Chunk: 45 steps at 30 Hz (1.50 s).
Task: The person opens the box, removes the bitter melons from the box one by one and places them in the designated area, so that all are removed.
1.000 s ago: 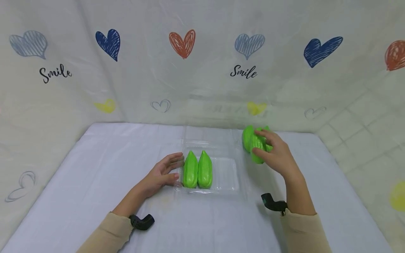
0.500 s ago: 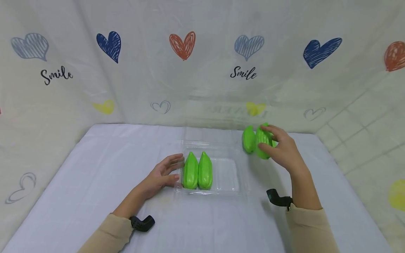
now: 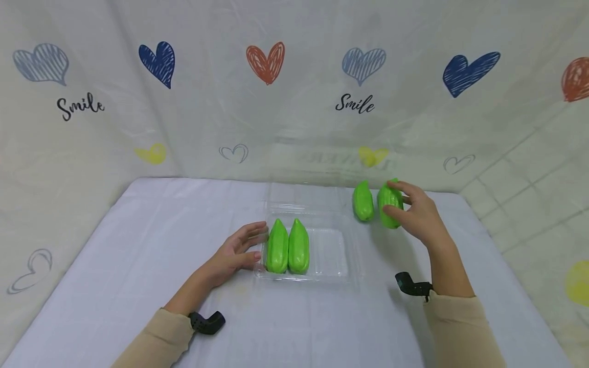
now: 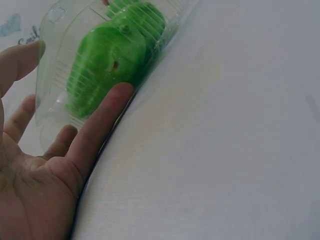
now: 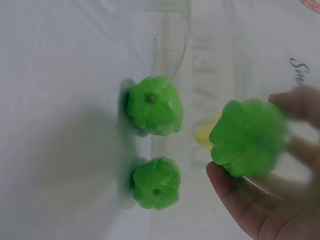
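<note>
Glossy green, a ribbed, gourd-shaped vegetable (image 3: 387,200) is pinched between thumb and fingers of the right hand (image 3: 418,212), raised above the white-covered desk (image 3: 299,322) near its far edge, right of centre. It looks light and fairly stiff, perhaps a hollow model; its sheen may make it slippery. The ridged middle seems the surest hold, with fingers on opposite sides, clear of the narrow tip.

Two matching gourds lie on the desk by that far edge: the left gourd (image 3: 363,203), and the right gourd (image 5: 156,184), shown by the right wrist view but hidden from above.

Nearer the desk's middle sits a clear plastic clamshell box (image 3: 327,253), its lid (image 3: 306,194) folded back toward the far edge. Two boxed gourds (image 3: 299,249) stand side by side in its left half, tips pointing away. The thin walls probably flex easily. The left hand (image 3: 236,253) is relaxed, its loosely extended fingers touching the box's left side.
</note>
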Motion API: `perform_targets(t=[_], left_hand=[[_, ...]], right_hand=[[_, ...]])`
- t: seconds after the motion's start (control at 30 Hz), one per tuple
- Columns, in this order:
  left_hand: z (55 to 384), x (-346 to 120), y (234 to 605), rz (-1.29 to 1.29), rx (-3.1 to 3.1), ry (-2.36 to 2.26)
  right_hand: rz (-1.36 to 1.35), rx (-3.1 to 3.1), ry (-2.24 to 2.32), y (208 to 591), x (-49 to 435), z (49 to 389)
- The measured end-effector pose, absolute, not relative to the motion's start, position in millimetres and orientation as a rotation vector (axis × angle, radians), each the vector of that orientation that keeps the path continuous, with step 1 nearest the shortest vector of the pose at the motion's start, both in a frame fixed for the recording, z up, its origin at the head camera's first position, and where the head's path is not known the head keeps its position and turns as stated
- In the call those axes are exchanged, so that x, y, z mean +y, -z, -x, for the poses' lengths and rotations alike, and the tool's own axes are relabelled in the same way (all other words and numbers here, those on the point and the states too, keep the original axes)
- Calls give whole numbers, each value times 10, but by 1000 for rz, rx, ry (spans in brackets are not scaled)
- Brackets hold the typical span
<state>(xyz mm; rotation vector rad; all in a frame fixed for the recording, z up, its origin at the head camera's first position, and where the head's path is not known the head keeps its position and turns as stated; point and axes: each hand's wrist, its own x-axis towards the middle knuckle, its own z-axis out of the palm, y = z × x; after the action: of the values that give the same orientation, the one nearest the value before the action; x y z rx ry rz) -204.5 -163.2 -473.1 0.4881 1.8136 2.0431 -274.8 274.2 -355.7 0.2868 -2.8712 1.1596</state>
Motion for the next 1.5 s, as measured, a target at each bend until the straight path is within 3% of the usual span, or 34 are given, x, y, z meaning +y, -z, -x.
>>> perform_targets(t=[1.5], left_hand=[[2062, -1654, 4741, -505, 1805, -2047]], right_hand=[[-168, -2959, -1037, 3646, 3082, 3094]])
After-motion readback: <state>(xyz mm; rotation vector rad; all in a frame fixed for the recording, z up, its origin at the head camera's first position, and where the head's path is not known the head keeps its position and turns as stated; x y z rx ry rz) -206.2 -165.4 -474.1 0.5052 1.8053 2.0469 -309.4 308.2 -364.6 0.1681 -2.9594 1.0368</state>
